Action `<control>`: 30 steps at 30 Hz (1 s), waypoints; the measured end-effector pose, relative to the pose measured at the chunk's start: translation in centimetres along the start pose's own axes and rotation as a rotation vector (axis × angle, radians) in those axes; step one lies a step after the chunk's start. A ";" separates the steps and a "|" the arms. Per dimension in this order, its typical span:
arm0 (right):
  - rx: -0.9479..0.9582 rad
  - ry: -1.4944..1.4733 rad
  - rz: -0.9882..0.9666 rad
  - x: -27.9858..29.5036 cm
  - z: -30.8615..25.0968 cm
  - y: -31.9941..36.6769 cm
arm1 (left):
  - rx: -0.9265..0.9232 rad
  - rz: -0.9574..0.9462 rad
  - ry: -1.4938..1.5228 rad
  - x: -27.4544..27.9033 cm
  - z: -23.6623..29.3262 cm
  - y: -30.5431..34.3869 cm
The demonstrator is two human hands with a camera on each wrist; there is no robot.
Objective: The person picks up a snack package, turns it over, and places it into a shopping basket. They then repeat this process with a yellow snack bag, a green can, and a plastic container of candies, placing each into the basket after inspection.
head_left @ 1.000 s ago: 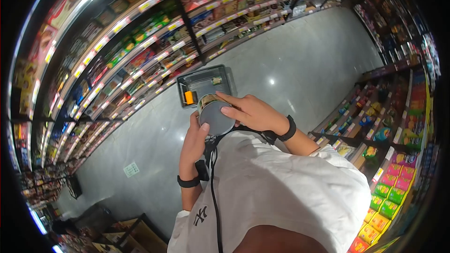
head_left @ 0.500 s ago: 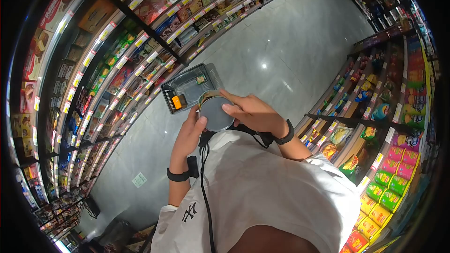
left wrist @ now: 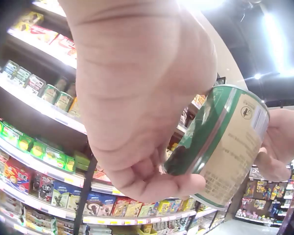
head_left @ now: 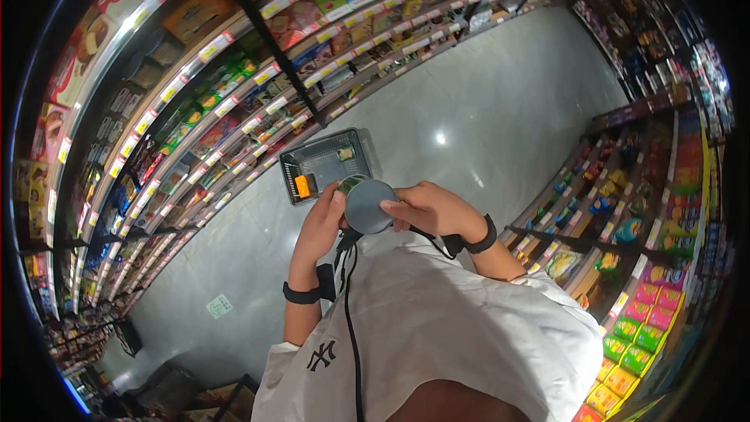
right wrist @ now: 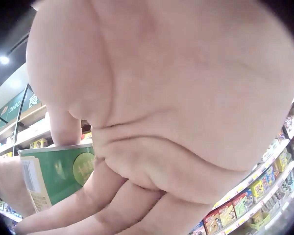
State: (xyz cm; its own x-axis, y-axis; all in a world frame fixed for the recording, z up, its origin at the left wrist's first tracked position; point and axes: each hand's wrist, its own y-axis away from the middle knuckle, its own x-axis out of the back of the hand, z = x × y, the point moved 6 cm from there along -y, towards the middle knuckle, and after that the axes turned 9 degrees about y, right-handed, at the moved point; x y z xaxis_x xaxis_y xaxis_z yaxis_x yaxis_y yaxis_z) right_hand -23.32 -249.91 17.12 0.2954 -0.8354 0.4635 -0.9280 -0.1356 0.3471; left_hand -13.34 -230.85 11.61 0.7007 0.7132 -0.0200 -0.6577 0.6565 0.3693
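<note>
In front of the body, both hands hold a can with its flat grey end facing up toward the head camera. Its side is green and beige, with small print and a barcode. The left hand grips it from the left, thumb by the rim and fingers curled against the side, as the left wrist view shows. From the right, the right hand has its thumb on the grey end's edge. In the right wrist view, that hand's fingers stretch along the green side, hiding much of it.
A dark shopping basket stands on the grey floor beyond the hands, holding an orange item and a small green-and-white pack. Long snack shelves line the left; more shelves stand at right. A floor sticker lies lower left.
The right hand has slid from the can's far edge round to its right side. The left thumb has shifted higher along the left rim. The can stays held in front of the body.
</note>
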 end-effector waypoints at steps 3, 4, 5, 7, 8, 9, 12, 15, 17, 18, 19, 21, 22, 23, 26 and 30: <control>0.052 0.052 -0.068 -0.2 -1.3 -3.6 | -0.030 0.086 0.002 3.4 0.1 -0.6; 0.064 0.065 -0.090 -0.3 -1.9 -4.8 | -0.044 0.109 -0.017 4.6 -0.3 -0.9; 0.076 0.075 -0.113 -0.4 -2.6 -6.1 | -0.071 0.148 0.002 6.2 -1.2 -1.2; 0.102 0.203 -0.189 -0.2 -4.7 -8.4 | -0.144 0.139 0.048 8.4 -1.1 -1.5; 0.111 0.264 -0.226 -0.3 -5.5 -9.5 | -0.177 0.131 0.072 9.3 -1.0 -1.7; 0.125 0.233 -0.224 -0.4 -5.7 -10.8 | -0.142 0.137 0.078 10.2 0.5 -1.3; 0.183 0.178 -0.205 -1.4 -5.3 -14.9 | -0.142 0.208 0.051 12.8 0.4 -1.5; 0.211 0.238 -0.226 -1.9 -5.6 -17.8 | -0.096 0.274 -0.006 15.0 -0.2 -2.0; 0.162 0.338 -0.313 -1.6 -5.9 -19.4 | -0.094 0.290 -0.071 15.8 -0.4 -1.9; 0.178 0.348 -0.353 -1.4 -5.9 -20.3 | -0.101 0.300 -0.110 16.2 -0.2 -2.2; 0.193 0.357 -0.395 -1.2 -5.5 -21.0 | -0.090 0.304 -0.118 16.3 0.0 -2.5; 0.204 0.346 -0.461 -0.7 -4.7 -22.4 | -0.064 0.313 -0.127 15.9 0.4 -3.1; 0.258 0.339 -0.468 -0.5 -3.9 -23.5 | -0.038 0.337 -0.159 15.7 0.2 -3.7; 0.312 0.333 -0.480 -0.5 -2.7 -24.7 | -0.009 0.364 -0.187 15.4 -0.1 -4.3; 0.354 0.385 -0.597 1.0 -2.0 -27.5 | 0.090 0.452 -0.220 14.0 -1.1 -6.2; 0.363 0.391 -0.734 2.9 1.3 -31.8 | 0.029 0.660 0.048 11.5 -2.5 -8.4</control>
State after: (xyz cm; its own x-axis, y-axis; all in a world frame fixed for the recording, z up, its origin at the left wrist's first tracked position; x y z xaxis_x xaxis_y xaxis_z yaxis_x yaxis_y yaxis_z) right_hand 6.71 -248.67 6.39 0.8353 -0.2414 0.4939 -0.4711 -0.7774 0.4168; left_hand -0.46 -227.59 5.98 0.1395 0.9741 0.1778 -0.9365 0.0715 0.3432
